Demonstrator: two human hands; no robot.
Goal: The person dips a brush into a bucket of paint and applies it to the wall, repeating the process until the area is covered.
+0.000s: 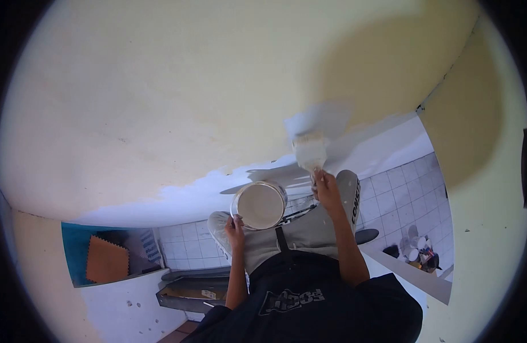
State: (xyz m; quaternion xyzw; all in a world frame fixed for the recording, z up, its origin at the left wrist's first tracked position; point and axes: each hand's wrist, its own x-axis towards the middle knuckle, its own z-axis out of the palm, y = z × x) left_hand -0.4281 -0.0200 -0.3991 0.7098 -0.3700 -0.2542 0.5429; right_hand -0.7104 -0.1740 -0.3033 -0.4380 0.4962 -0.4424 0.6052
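Note:
My right hand (322, 186) grips the handle of a wide paintbrush (310, 151), its bristles against the wall (217, 103). Around the bristles shows a fresh pale patch of paint (320, 119) on the cream surface. Below it, a white painted band (189, 191) runs along the lower wall with an uneven upper edge. In my left hand (235, 227) is the rim of a round paint bucket (260, 206), held in front of my lap, with whitish paint inside.
A white tiled floor (389, 188) lies below. At the right stand several small containers and tools (420, 251). An orange foam mat (107, 260) is at the left, near a dark open box (195, 292). A side wall (475, 228) closes off the right.

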